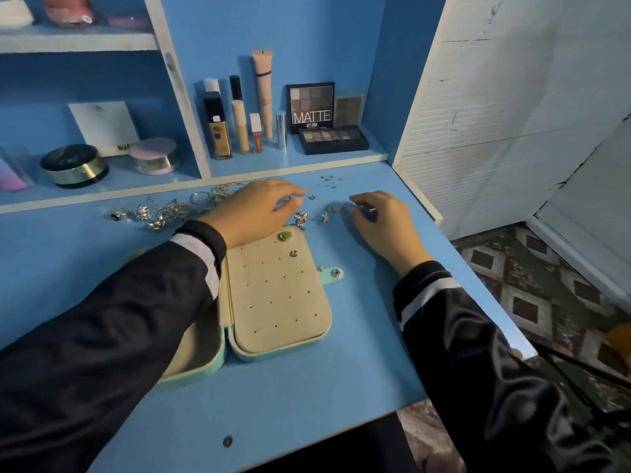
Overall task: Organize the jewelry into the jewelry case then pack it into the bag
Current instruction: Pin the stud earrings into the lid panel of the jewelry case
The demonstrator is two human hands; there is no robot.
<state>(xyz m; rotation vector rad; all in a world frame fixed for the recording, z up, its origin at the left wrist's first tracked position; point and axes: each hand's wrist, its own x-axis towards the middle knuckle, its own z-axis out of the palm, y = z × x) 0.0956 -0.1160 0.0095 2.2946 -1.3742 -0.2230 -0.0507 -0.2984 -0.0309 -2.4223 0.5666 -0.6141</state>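
Head view: the open jewelry case lies on the blue table, partly under the left forearm. The left hand reaches past its far edge, fingers bent down beside the tangled jewelry pile; whether thumb and fingertip pinch anything I cannot tell. The right hand rests to the right of the case, loosely curled, holding nothing, fingertips near a small heart piece
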